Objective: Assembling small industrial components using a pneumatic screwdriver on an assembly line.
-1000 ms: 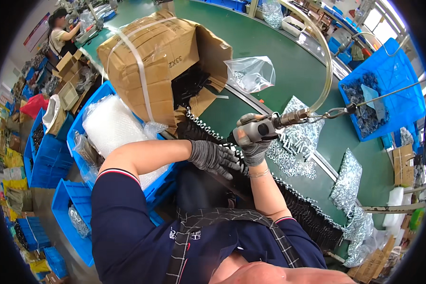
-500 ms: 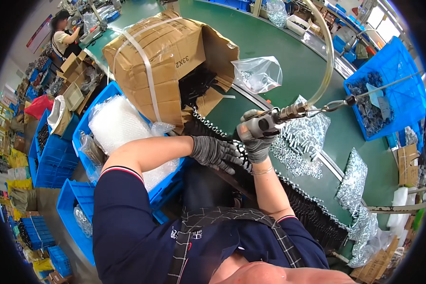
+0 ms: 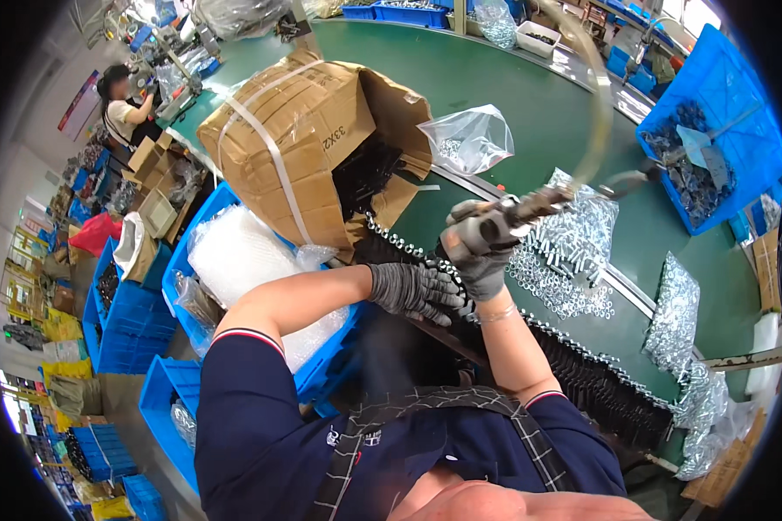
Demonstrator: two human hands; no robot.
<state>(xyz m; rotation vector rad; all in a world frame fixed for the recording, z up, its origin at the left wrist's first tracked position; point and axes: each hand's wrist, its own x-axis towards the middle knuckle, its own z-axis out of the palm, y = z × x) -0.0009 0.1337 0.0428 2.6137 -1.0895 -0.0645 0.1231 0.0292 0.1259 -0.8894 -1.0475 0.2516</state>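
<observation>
My right hand, in a grey glove, grips a grey air screwdriver whose pale hose arcs up and away. The tool is blurred with motion. My left hand, also gloved, is closed on small dark parts just below the tool, at the near edge of the green table; what exactly it holds is hidden. A row of black parts with silver screws runs along that edge. Piles of silver screws lie just beyond the tool.
A tipped cardboard box spills black parts to the left. A clear bag of screws lies behind it. Blue bins stand at right and several at lower left. Another person works far left.
The right hand has tilted the screwdriver and shifted slightly; the tool and hose are now blurred. The left hand stays at the same spot by the parts row.
</observation>
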